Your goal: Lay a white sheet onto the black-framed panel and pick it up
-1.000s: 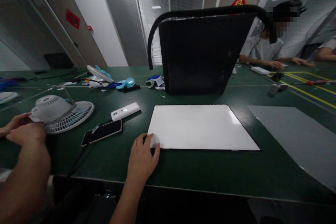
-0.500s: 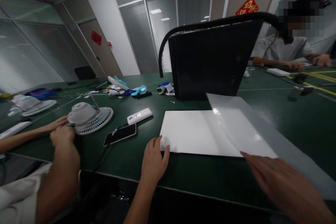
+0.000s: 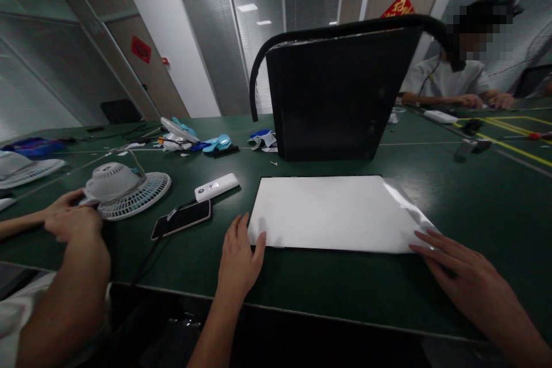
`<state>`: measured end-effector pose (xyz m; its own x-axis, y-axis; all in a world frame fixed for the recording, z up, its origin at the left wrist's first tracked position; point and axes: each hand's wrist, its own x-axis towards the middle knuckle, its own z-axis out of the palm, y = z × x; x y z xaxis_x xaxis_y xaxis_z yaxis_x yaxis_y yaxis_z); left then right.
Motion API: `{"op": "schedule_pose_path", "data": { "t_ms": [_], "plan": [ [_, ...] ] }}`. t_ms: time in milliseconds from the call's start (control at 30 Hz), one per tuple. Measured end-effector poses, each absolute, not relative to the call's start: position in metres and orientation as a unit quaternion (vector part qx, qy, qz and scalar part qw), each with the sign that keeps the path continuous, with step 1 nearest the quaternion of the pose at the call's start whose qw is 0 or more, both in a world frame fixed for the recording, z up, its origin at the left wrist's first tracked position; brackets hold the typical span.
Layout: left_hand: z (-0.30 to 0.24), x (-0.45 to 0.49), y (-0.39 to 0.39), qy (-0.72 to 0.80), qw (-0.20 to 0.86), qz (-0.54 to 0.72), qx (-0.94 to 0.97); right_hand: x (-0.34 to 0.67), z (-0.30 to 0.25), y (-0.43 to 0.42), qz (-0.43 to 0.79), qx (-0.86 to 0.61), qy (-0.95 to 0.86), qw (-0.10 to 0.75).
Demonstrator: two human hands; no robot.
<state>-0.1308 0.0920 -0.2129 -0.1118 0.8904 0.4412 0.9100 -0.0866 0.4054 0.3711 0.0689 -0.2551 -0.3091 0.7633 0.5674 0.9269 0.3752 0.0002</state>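
Note:
A white rectangular panel [image 3: 332,213] lies flat on the green table [image 3: 345,282] in front of me, with a thin translucent sheet [image 3: 409,210] spread over it. My left hand [image 3: 239,259] rests flat at the panel's near left corner, fingertips touching its edge. At the near right corner, my right hand [image 3: 466,276] lies with fingers spread, pressing on the sheet's edge. Neither hand grips anything.
A black upright case [image 3: 332,98] with a curved handle stands behind the panel. A phone [image 3: 181,219] and white remote [image 3: 215,187] lie to the left. A neighbour's hands [image 3: 71,218] work on a white fan [image 3: 125,187]. Another person [image 3: 452,77] sits far right.
The translucent sheet, first lying apart on the right, has been brought over and laid onto the white panel. My right hand came into view and settled at the near right corner.

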Motion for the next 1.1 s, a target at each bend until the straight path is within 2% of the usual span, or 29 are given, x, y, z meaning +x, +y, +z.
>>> {"op": "schedule_pose_path", "data": {
  "t_ms": [167, 633, 933, 1100],
  "plan": [
    [-0.211, -0.132, 0.092, -0.654, 0.02, -0.32, -0.686, 0.371, -0.264, 0.071, -0.144, -0.519, -0.809, 0.237],
    [-0.208, -0.13, 0.093, -0.642, 0.039, -0.261, -0.72, 0.349, -0.24, 0.06, -0.069, -0.495, -0.839, 0.215],
    [-0.207, -0.13, 0.094, -0.649, 0.052, -0.255, -0.715, 0.351, -0.248, 0.059, -0.064, -0.612, -0.748, 0.249],
    [-0.207, -0.129, 0.094, -0.655, 0.056, -0.255, -0.709, 0.356, -0.251, 0.062, -0.084, -0.686, -0.682, 0.239]
  ]
}}
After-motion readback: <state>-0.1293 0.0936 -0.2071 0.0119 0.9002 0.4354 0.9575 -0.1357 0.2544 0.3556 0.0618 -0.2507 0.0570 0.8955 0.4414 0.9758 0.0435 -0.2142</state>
